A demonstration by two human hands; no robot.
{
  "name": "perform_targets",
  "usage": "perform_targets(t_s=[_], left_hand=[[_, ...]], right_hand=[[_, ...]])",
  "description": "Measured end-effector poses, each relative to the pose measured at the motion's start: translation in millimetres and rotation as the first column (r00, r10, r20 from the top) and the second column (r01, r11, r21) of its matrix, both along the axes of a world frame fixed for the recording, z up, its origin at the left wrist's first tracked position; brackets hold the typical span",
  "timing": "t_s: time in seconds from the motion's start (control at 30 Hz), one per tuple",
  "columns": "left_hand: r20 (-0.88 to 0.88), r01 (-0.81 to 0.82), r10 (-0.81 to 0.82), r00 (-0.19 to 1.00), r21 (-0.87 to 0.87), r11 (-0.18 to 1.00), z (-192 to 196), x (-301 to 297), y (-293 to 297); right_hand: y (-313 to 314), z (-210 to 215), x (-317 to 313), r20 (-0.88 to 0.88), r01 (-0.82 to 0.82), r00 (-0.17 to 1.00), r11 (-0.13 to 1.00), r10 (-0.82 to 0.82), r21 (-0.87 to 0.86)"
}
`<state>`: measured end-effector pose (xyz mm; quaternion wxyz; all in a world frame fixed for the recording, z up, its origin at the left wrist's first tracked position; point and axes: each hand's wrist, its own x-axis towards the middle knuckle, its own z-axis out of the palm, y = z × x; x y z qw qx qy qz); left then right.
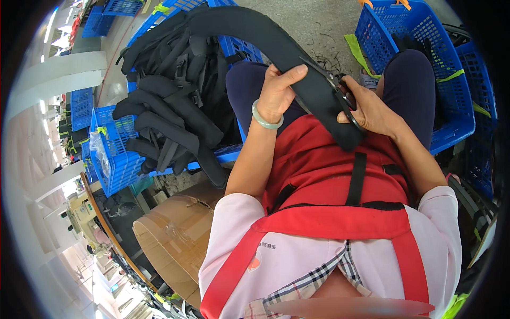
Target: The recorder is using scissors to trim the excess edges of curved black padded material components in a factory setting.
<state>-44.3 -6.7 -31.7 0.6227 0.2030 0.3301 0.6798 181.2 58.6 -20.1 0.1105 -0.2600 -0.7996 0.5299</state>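
A long, curved black padded strap [313, 87] lies across my lap, its far part arching over to the heaped straps at the left. Its near end hangs over my red apron. My left hand [279, 90] is closed on the strap's left edge, thumb on top. In my right hand [369, 109] is a pair of black-handled scissors [349, 102], held against the strap's right edge. Their blades point up and away along that edge, and my fingers partly cover the handles. Whether the blades are apart is hard to make out.
A blue crate [234, 45] heaped with black padded straps [175, 106] stands at my left, beside a smaller blue basket [114, 154]. Another blue crate [451, 125] holds dark items at my right. A cardboard box [170, 231] and a sewing machine [82, 218] are at the lower left.
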Motion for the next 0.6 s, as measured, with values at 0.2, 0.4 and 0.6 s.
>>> perform_targets(t_s=[0.2, 0.4, 0.6], left_hand=[[-0.026, 0.005, -0.004, 1.000, 0.036, 0.999, -5.6, -5.2, -2.2], [0.015, -0.038, 0.037, 0.999, 0.011, 0.999, -3.7, -0.9, 0.1], [0.032, -0.036, 0.036, 0.999, 0.007, 0.999, -4.3, -3.4, -0.6]], right_hand=[[-2.8, 15.2, 2.1, -0.001, -0.007, 1.000, 1.000, 0.007, 0.003], [-1.9, 12.4, 0.6, 0.171, 0.053, 0.985, 0.991, -0.032, -0.120], [-5.2, 16.8, 3.2, 0.091, 0.005, 0.996, 1.000, -0.004, -0.002]])
